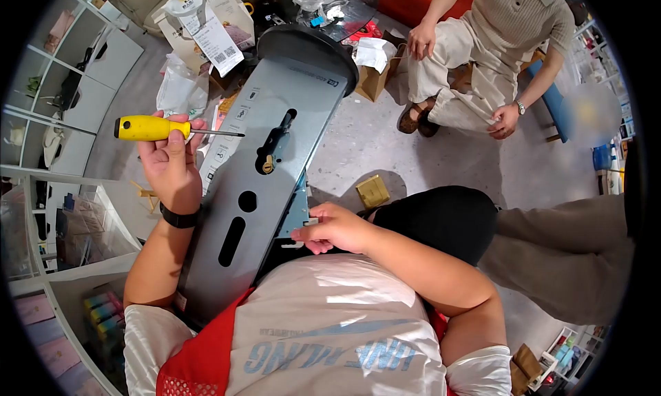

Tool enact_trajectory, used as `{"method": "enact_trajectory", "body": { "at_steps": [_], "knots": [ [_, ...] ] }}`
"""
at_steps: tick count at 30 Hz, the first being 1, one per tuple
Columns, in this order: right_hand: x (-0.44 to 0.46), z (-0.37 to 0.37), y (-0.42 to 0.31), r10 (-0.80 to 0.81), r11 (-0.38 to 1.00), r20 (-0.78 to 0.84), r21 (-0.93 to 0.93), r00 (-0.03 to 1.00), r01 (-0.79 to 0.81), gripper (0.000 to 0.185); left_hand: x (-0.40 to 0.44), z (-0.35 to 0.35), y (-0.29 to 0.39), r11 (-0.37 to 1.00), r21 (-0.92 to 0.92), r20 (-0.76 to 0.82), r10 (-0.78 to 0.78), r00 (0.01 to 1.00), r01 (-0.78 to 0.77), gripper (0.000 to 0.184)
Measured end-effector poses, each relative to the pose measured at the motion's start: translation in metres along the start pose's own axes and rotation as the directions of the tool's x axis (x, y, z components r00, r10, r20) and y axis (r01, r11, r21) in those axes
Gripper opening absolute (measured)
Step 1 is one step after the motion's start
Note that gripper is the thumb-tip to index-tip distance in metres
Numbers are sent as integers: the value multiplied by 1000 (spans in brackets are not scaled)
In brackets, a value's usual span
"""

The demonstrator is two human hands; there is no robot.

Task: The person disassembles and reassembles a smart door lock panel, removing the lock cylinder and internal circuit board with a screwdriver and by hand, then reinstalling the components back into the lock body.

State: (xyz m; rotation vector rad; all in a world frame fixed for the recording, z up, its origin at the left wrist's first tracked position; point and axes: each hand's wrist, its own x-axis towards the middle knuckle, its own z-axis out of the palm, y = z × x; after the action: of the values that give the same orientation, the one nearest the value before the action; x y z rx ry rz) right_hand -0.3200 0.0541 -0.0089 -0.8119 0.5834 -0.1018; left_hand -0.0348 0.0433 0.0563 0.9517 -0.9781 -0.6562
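Observation:
My left hand (pixel 169 158) is closed around the yellow handle of a screwdriver (pixel 153 128), whose thin metal shaft points right over a long grey metal panel (pixel 241 169). That panel leans across my lap, with a dark rounded end (pixel 310 46) at the top and several cut-outs along its face. Inside the upper slot sits a brass lock cylinder (pixel 268 164). At the panel's right edge, a blue-grey metal plate (pixel 296 213) sticks out from underneath. My right hand (pixel 337 229) has its fingers curled at this plate's edge; part of their grip is hidden.
A seated person (pixel 475 58) is across from me, and another person's trousered leg (pixel 564 258) is at right. A small gold-coloured box (pixel 372 191) lies on the floor. Paper bags (pixel 206 24) and plastic wrapping stand ahead; white shelves (pixel 76 113) line the left.

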Motion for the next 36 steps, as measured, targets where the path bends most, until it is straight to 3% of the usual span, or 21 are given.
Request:
{"method": "enact_trajectory", "body": {
  "at_steps": [5, 9, 12, 15, 16, 19, 20, 23, 31, 36],
  "knots": [
    [0, 0, 11, -4, 1000, 26, 21, 1000, 4, 21, -4, 4, 1, 1000, -3, 12, 12, 1000, -12, 43],
    [17, 11, 13, 64, 952, 42, -302, 997, -49, 31, -4, 6, 1, 1000, -19, 17, 11, 1000, -11, 43],
    [17, 22, 11, 112, 928, -55, -350, 992, -124, 36, -2, 1, -2, 1000, -2, 28, -5, 1000, 5, 43],
    [11, 30, 3, 77, 943, -53, -320, 996, -90, 42, -3, -1, -2, 1000, 12, 23, -21, 1000, 21, 43],
    [17, 24, 8, 101, 907, -50, -407, 994, -112, 37, -3, -1, -1, 1000, 16, 19, -24, 1000, 23, 43],
    [19, 13, -3, 223, 957, -30, -184, 974, -225, 32, -5, -5, -1, 999, 27, 16, -30, 999, 30, 44],
    [20, 17, -1, 133, 986, -77, -86, 988, -140, 28, -6, -7, -1, 999, 33, 2, -23, 1000, 23, 44],
    [26, 7, 9, 106, 988, -60, -103, 993, -112, 34, -4, -9, -7, 999, 30, 4, -11, 1000, 11, 45],
    [15, 26, 7, -29, 999, -95, 38, 995, 32, 27, -2, -18, -14, 997, 67, 1, -23, 1000, 23, 44],
    [15, 31, 10, -16, 994, -113, 110, 993, 28, 27, 0, -11, -11, 999, 39, 9, 0, 1000, 0, 44]
  ]
}}
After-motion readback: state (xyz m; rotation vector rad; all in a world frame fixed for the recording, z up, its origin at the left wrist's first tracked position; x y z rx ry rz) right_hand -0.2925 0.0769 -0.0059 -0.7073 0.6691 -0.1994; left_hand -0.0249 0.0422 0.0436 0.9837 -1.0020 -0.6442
